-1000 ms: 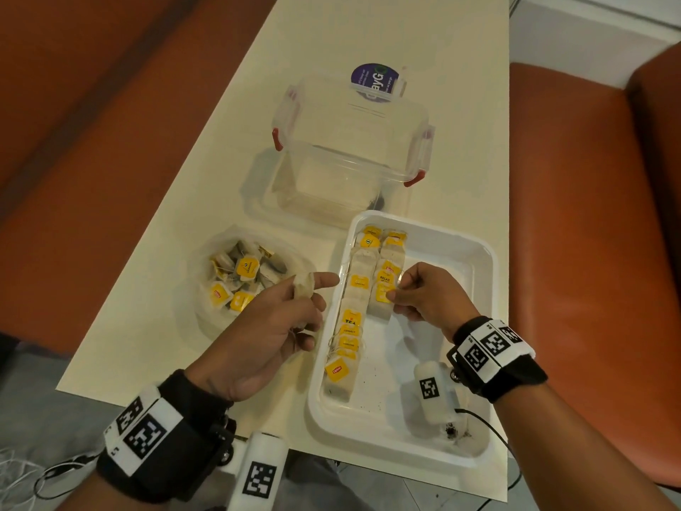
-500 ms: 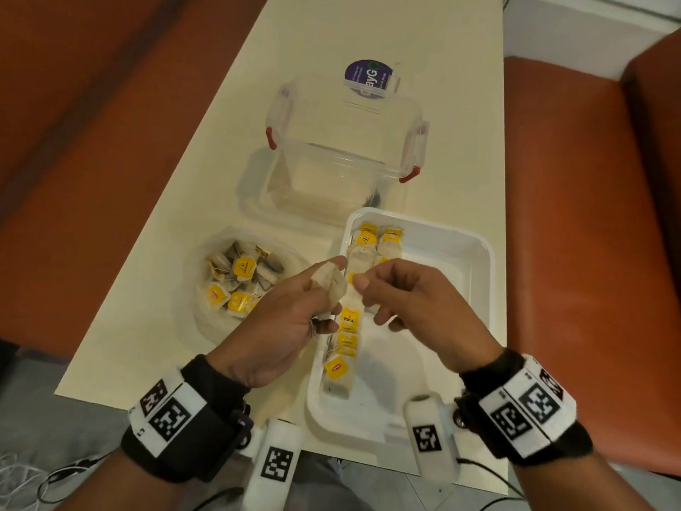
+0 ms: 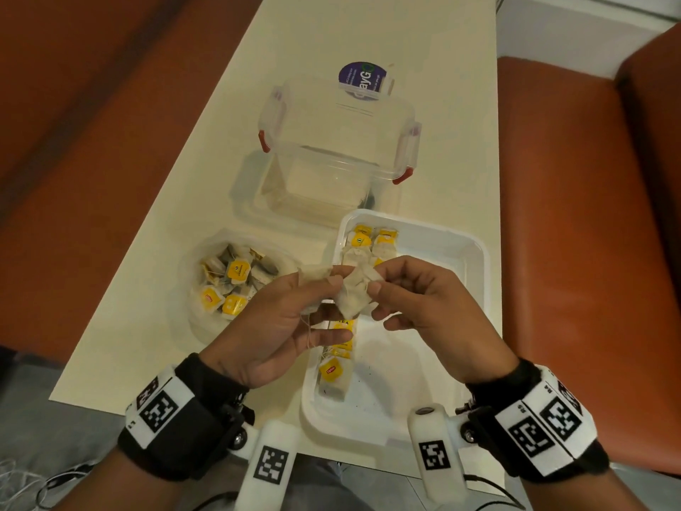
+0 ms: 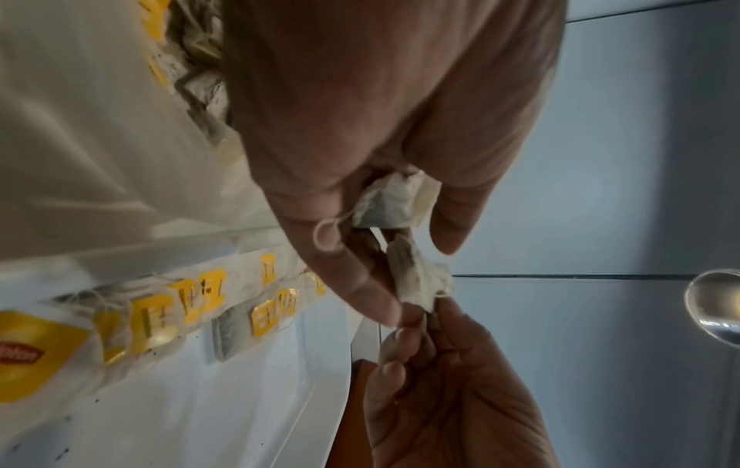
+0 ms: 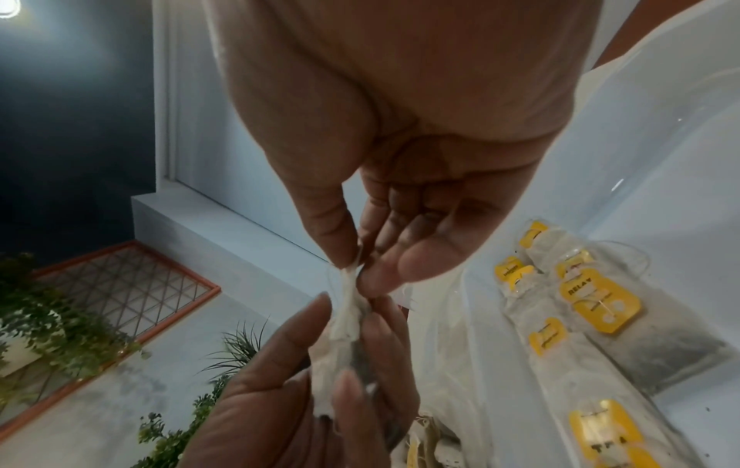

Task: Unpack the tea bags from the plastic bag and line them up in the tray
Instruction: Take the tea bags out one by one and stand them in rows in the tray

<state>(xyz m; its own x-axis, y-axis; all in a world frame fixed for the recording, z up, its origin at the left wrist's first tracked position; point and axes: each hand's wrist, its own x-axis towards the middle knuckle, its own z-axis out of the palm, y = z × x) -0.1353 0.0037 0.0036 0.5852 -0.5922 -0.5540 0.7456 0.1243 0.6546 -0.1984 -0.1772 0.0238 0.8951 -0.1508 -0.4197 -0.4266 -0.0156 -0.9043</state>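
Head view: both hands meet above the near-left part of the white tray (image 3: 475, 252), and two tea bags are up in the air between them. The left hand (image 3: 272, 326) has its fingers curled round one tea bag (image 3: 313, 274), thumb pressing it against the forefinger, a loose string looping below. The right hand (image 3: 416, 300) pinches the second tea bag (image 3: 355, 295) between thumb and forefinger, the other fingers loosely bent. The two bags touch each other. In the tray, two rows of yellow-tagged tea bags (image 3: 333, 370) run along its left side; the hands cover the middle, so an exact count is not possible. The plastic bag (image 3: 206, 319) sits just left of the tray near the table's (image 3: 331, 38) left edge, with about four yellow tags showing. One clear lidded container (image 3: 339, 142) stands beyond the tray.
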